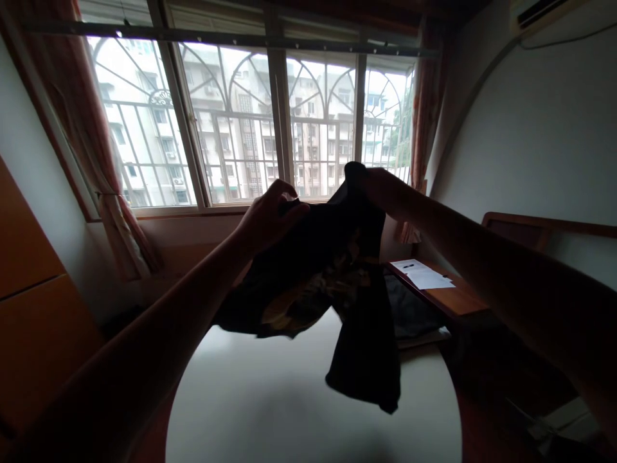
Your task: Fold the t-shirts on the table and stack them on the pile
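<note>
A black garment (308,257) with a yellow-brown print hangs in the air over a round white table (270,399). My left hand (272,215) grips its upper edge at the left, thumb and fingers closed on the cloth. Higher up and to the right, my right hand (380,190) is closed on a bunched part of the same edge. One narrow part of the cloth dangles low on the right, just above the tabletop. Dim light hides whether it is a shirt or shorts.
Dark folded cloth (414,308) lies at the table's right rear edge. Beyond it, white papers (427,275) with a dark pen-like item rest on a wooden desk (465,299). A barred window (231,128) and curtains (108,161) are ahead; an orange cabinet (33,321) stands left.
</note>
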Action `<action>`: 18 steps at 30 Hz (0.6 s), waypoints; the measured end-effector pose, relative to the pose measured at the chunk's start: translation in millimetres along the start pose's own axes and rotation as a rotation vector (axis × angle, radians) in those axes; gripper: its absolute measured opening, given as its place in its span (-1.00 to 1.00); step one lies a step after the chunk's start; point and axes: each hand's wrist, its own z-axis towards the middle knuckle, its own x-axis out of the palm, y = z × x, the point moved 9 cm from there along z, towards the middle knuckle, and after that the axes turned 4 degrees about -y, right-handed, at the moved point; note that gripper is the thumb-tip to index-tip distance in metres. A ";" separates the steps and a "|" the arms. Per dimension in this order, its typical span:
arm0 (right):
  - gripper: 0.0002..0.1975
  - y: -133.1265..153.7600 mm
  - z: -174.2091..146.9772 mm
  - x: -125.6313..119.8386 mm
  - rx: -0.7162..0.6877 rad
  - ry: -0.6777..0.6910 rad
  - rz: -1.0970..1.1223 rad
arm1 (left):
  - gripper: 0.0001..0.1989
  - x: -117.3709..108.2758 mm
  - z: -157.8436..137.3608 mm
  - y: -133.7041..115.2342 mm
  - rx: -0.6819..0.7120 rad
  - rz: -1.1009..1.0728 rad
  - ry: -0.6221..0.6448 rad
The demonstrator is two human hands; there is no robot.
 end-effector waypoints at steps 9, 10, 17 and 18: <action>-0.80 34.0 10.8 -50.0 -0.140 -0.268 0.120 | -0.73 0.1 -19.5 79.5 -0.097 0.284 0.264; -0.80 33.0 13.4 -51.9 -0.139 -0.267 0.124 | -0.71 0.5 -22.3 95.5 -0.161 0.218 0.271; -0.83 9.6 20.8 -61.1 0.035 -0.273 0.266 | -0.69 -27.8 -13.5 110.3 -0.456 -0.318 -0.087; -0.82 7.9 20.4 -63.4 0.047 -0.268 0.311 | -0.72 -36.8 -9.2 99.3 -0.418 -0.332 -0.155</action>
